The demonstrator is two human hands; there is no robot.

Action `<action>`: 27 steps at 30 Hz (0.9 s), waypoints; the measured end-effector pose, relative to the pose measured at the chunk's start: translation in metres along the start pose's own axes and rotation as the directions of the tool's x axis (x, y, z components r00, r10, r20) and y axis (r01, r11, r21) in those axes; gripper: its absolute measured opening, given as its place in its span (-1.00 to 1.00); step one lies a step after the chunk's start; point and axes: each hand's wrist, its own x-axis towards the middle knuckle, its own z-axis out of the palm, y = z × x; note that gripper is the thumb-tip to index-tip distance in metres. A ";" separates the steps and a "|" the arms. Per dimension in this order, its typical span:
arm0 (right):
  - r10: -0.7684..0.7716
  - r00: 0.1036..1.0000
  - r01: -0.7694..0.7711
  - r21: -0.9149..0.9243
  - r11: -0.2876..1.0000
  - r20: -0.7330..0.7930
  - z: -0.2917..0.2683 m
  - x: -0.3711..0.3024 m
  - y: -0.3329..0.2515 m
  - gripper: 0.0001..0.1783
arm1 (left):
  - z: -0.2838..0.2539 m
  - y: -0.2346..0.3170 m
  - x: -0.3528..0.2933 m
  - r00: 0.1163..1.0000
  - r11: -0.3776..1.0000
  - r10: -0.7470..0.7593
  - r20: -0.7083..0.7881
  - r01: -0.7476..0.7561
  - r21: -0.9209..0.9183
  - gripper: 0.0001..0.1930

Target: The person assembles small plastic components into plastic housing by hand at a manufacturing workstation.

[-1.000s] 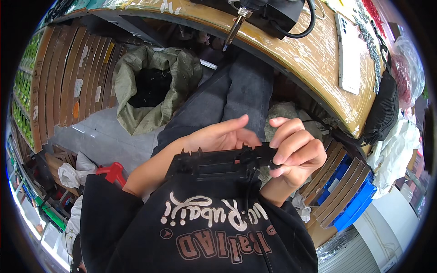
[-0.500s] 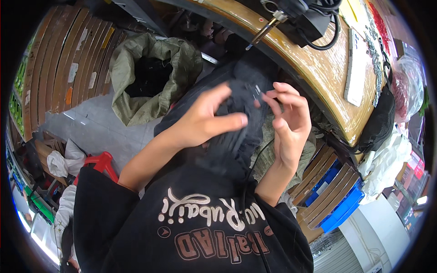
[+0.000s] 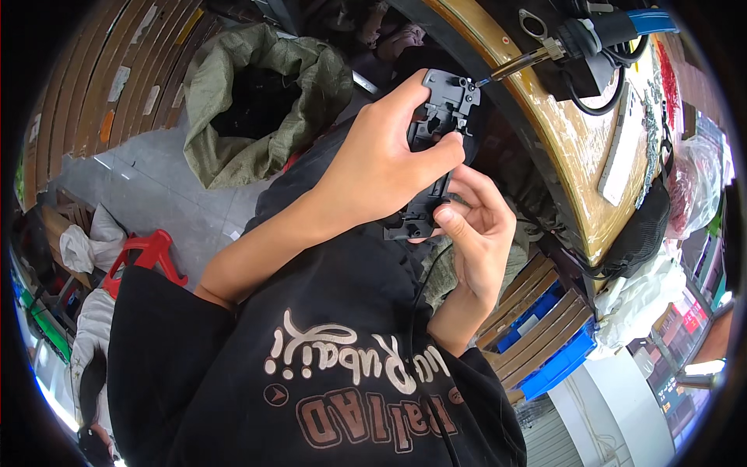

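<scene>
A long black moulded plastic part (image 3: 447, 97) with clips, holes and small posts is held upright over my lap. My left hand (image 3: 373, 163) grips it from the left, thumb pressed across its middle and fingers behind it. Near its lower right edge, my right hand (image 3: 481, 222) has thumb and curled fingers on the part. A soldering iron (image 3: 533, 58) with a metal barrel and blue cable end reaches out from the bench. Its tip sits at the part's upper right corner; whether it touches, I cannot tell.
The wooden bench (image 3: 595, 210) curves along the right, bearing a white strip (image 3: 618, 152) and a black pouch (image 3: 642, 226). An open woven sack (image 3: 206, 128) stands at left, beside stacked brown boards (image 3: 101, 86). A red stool (image 3: 148, 257) and a blue crate (image 3: 556, 366) are lower down.
My blurred, separated hands have come together on the black plastic part, which now shows plainly beside the iron's tip. The left hand has moved up and right. The view has shifted slightly.
</scene>
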 end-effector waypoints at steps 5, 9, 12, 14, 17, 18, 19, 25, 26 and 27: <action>-0.036 0.999 0.037 -0.031 0.999 0.002 -0.004 0.000 0.002 -0.55 | 0.002 0.002 0.001 1.000 1.000 -0.017 -0.006 0.017 -0.017 -0.73; -0.039 0.999 0.038 -0.038 0.999 -0.030 -0.001 -0.002 0.002 -0.47 | 0.001 0.002 0.002 0.999 0.999 0.047 0.002 -0.047 -0.007 -0.73; -0.054 0.999 0.054 0.015 0.998 0.008 0.000 -0.002 0.000 -0.54 | 0.001 0.003 0.001 1.000 1.000 -0.001 0.006 0.001 -0.016 -0.72; -0.052 0.999 0.052 -0.013 0.999 -0.002 -0.001 -0.001 0.000 -0.54 | 0.001 0.003 0.002 1.000 0.998 0.019 0.015 -0.018 -0.065 -0.72; -0.046 0.999 0.046 -0.023 0.999 -0.008 0.000 0.001 0.001 -0.56 | 0.000 -0.001 0.004 0.996 0.996 0.088 0.010 -0.088 -0.003 -0.72; -0.042 0.999 0.042 -0.005 0.999 -0.005 0.001 0.002 0.001 -0.57 | 0.000 -0.002 0.004 0.996 0.996 0.087 0.011 -0.087 -0.004 -0.72; -0.042 0.999 0.042 -0.004 0.999 -0.007 0.001 0.003 0.002 -0.57 | -0.001 -0.002 0.004 0.996 0.996 0.087 0.009 -0.087 0.016 -0.72; -0.018 1.000 0.018 -0.015 1.000 -0.014 0.001 0.009 0.004 -0.57 | -0.003 -0.003 0.007 0.999 0.998 0.042 -0.020 -0.041 0.043 -0.73; -0.027 1.000 0.027 -0.014 1.000 -0.009 0.000 0.009 0.004 -0.57 | -0.004 -0.003 0.008 0.999 0.999 0.034 0.013 -0.034 0.042 -0.71; -0.037 0.999 0.037 -0.014 0.999 -0.005 -0.001 0.009 0.004 -0.57 | -0.004 -0.002 0.008 0.999 0.999 0.033 0.013 -0.034 0.042 -0.71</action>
